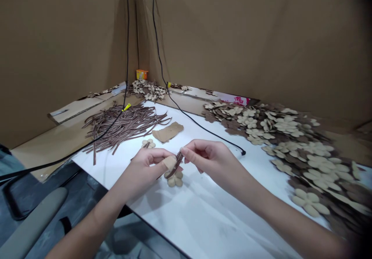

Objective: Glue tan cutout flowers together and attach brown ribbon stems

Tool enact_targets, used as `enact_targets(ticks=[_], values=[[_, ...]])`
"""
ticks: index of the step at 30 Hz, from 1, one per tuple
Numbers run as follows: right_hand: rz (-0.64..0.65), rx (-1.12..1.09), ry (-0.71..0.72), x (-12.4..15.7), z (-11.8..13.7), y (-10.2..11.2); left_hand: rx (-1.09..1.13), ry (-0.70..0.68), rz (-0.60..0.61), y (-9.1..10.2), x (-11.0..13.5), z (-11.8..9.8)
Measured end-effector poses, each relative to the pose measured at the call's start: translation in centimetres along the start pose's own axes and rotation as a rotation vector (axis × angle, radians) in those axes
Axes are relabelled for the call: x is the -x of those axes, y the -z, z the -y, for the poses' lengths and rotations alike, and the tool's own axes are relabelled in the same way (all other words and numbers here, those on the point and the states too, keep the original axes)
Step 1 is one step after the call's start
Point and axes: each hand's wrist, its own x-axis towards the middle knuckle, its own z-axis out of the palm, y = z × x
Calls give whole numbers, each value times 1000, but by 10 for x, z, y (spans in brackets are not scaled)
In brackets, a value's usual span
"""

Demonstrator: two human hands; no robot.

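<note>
My left hand (148, 166) is closed around a tan flower-shaped cutout (174, 178), thumb pressed on its top. My right hand (205, 156) pinches the upper end of a short brown strip (176, 165) that lies across that cutout. Both hands hover just above the white table (203, 212) near its middle. A second small flower cutout (148, 143) lies on the table just behind my left hand.
A pile of brown strips (124, 124) lies at the left. A tan scrap (167, 132) sits behind the hands. A large heap of tan and brown flower cutouts (290, 143) fills the right side. A black cable (200, 125) crosses the table. Cardboard walls (247, 38) surround it.
</note>
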Motion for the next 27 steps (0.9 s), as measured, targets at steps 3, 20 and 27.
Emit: enact_targets(ticks=[3, 20, 27], values=[[3, 10, -9, -1, -1, -1, -3, -6, -12, 0, -1, 1], [-35, 74, -27, -2, -1, -5, -62, 25, -87, -1, 0, 3], [-44, 106, -15, 0, 1, -7, -9, 14, -82, -1, 1, 4]])
